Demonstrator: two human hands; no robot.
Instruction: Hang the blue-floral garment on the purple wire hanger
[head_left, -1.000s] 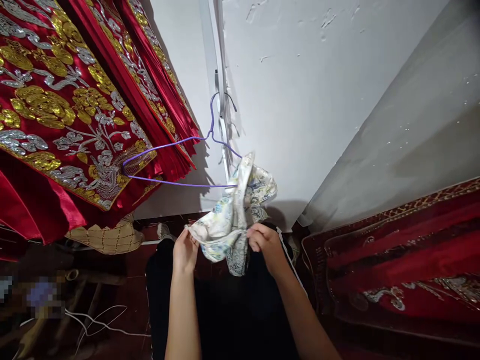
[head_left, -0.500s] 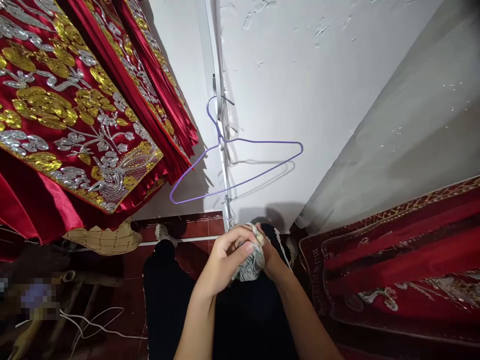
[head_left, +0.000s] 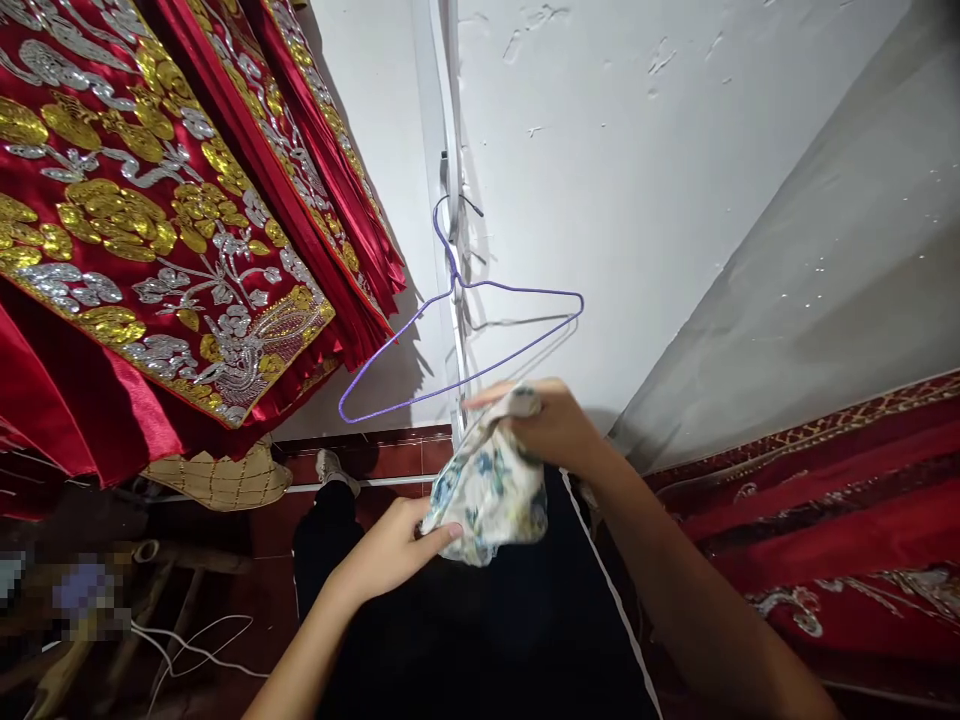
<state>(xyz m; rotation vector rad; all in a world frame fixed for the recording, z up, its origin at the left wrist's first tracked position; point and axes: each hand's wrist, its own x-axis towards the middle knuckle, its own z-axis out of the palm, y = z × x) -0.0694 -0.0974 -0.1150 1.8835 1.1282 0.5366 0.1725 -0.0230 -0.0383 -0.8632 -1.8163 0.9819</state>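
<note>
A white cloth with blue and green flower prints (head_left: pixel 487 490) is stretched between my two hands, low in front of my legs. My left hand (head_left: pixel 397 545) pinches its lower left edge, thumb on top. Higher up and to the right, my right hand (head_left: pixel 551 425) grips the cloth's upper end; its fingers are partly blurred and partly behind the fabric. Just above the cloth, a purple wire hanger (head_left: pixel 517 290) hangs from a white upright strip (head_left: pixel 450 130) on the wall, with no garment on it.
Red cloths with gold and silver embroidery (head_left: pixel 187 200) hang at the left. More red embroidered fabric (head_left: pixel 825 500) lies at the right, below a grey sheet (head_left: pixel 810 280). White cables (head_left: pixel 195 655) and a bamboo frame (head_left: pixel 195 555) are on the lower left.
The cloth, bunched up between both hands before, is now spread out. My right hand has moved up, and my left hand has moved left and slightly down.
</note>
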